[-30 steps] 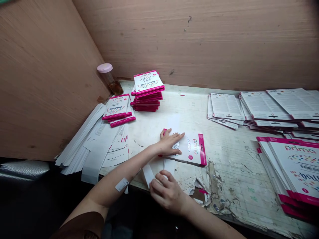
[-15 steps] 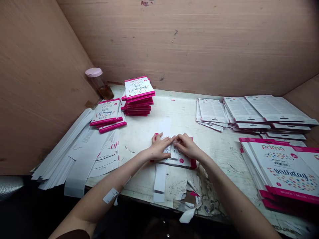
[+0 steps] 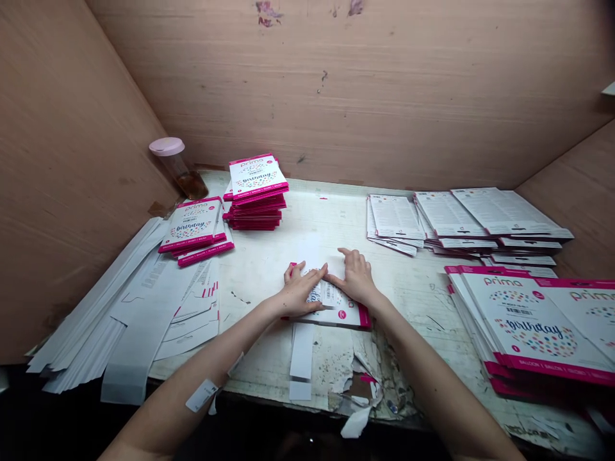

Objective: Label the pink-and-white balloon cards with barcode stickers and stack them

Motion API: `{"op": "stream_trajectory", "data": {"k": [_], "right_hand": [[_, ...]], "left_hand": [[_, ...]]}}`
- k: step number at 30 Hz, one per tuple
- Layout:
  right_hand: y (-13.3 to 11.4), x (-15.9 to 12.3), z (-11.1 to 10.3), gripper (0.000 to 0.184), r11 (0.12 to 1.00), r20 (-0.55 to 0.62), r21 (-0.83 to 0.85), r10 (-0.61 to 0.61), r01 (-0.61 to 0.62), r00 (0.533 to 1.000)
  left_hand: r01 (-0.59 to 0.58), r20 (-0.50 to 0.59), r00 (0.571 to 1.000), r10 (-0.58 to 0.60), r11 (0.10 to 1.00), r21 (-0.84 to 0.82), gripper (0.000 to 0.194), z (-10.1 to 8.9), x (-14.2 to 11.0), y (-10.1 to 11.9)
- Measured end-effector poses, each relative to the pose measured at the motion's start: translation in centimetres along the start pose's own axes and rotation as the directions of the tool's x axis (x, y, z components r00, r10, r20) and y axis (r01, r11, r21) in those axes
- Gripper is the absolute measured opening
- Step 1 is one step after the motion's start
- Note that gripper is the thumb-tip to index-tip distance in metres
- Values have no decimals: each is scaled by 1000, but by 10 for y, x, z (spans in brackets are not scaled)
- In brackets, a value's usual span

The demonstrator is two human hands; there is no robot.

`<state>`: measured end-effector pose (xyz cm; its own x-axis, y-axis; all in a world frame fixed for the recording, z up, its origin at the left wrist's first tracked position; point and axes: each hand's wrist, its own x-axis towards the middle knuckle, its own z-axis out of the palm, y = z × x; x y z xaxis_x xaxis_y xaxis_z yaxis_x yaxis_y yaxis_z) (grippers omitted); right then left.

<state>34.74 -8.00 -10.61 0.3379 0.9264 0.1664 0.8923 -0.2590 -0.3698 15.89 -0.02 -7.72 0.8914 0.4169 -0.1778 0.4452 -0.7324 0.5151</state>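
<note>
A white and pink balloon packet (image 3: 353, 315) printed with dots and lettering lies flat on the worktable, turned sideways in front of me. My left hand (image 3: 298, 291) rests on its left part, fingers stretched out toward the middle. On the packet's centre is a small white label (image 3: 331, 295) with print. My right hand (image 3: 354, 275) has its thumb at the label's upper edge, close to the left fingertips, while its other fingers spread up and away. Both hands are open and grip nothing. A strip of white label backing (image 3: 301, 352) extends below the packet toward the table's edge.
Packet stacks stand at the back left (image 3: 257, 182), left (image 3: 192, 224), back right (image 3: 451, 214) and front right (image 3: 523, 320). A pink-lidded bottle (image 3: 185, 179) leans by the left wall. Long label sheets (image 3: 139, 320) overhang the front left edge. The table's front surface (image 3: 365, 358) is torn.
My right hand has gone from a pinch over the label to spread fingers, with the thumb on the label. The label now lies flatter. The view has shifted slightly.
</note>
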Motion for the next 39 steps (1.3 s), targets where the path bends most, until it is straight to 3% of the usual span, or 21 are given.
{"op": "stream_trajectory", "data": {"k": [3, 7, 11, 15, 18, 19, 21, 24, 25, 26, 27, 29, 30, 33, 35, 36, 37, 39], "right_hand": [[-2, -8, 0, 77, 999, -25, -50, 6, -7, 1000], [-9, -53, -9, 93, 998, -51, -56, -24, 21, 998], [-19, -102, -13, 92, 999, -100, -38, -3, -1, 995], [-23, -122, -7, 85, 991, -246, 34, 137, -132, 959], [-20, -128, -8, 78, 938, -344, 268, 306, -220, 888], [-20, -129, -10, 73, 887, -346, 400, 379, -230, 858], [-24, -129, -14, 66, 680, -260, 706, 507, -197, 822], [-31, -124, -32, 62, 188, -47, 981, 487, -52, 872], [-29, -122, -44, 59, 66, -11, 998, 448, -20, 894], [-24, -122, -59, 54, 2, 1, 1000, 428, -2, 904], [-13, -123, -78, 49, 2, 1, 1000, 438, -2, 899], [23, -132, -125, 46, 130, -28, 991, 514, -45, 857], [48, -139, -150, 53, 218, -35, 970, 560, -106, 828], [128, -163, -211, 67, 313, -24, 922, 631, -226, 775], [169, -175, -225, 63, 618, -152, 618, 701, -487, 697], [183, -179, -223, 60, 723, -229, 410, 671, -555, 705], [192, -182, -217, 55, 791, -272, 195, 611, -580, 743], [198, -184, -198, 48, 848, -236, -108, 486, -519, 842]], "left_hand": [[10, 3, 1000, -9, 1000, -28, 99, -1, -2, 0], [43, 12, 999, -43, 999, -18, 93, -5, -2, 0], [82, -32, 996, -81, 996, 20, 65, -16, 14, -1], [59, -40, 998, -58, 998, 29, 44, -43, 33, 3], [27, 27, 999, -26, 999, -45, 36, -67, 35, 7], [13, 65, 998, -6, 993, -117, 36, -75, 35, 8], [79, 89, 995, -39, 858, -508, 47, -84, 35, 15], [78, 46, 996, -71, 567, -820, 54, -78, 35, 44], [70, 60, 998, -36, 496, -866, 54, -71, 34, 57], [67, 86, 996, 24, 446, -893, 56, -63, 32, 69], [68, 114, 990, 86, 420, -905, 60, -54, 28, 78], [66, 150, 976, 157, 443, -894, 67, -38, 21, 88], [64, 161, 973, 164, 481, -874, 68, -31, 17, 86], [58, 169, 976, 136, 585, -809, 63, -18, 7, 68], [64, 154, 983, 97, 604, -795, 62, -13, 4, 55], [72, 149, 986, 78, 605, -793, 63, -12, 3, 50], [79, 145, 988, 61, 605, -792, 65, -11, 3, 47], [88, 146, 988, 48, 601, -795, 65, -9, 2, 44]]}}
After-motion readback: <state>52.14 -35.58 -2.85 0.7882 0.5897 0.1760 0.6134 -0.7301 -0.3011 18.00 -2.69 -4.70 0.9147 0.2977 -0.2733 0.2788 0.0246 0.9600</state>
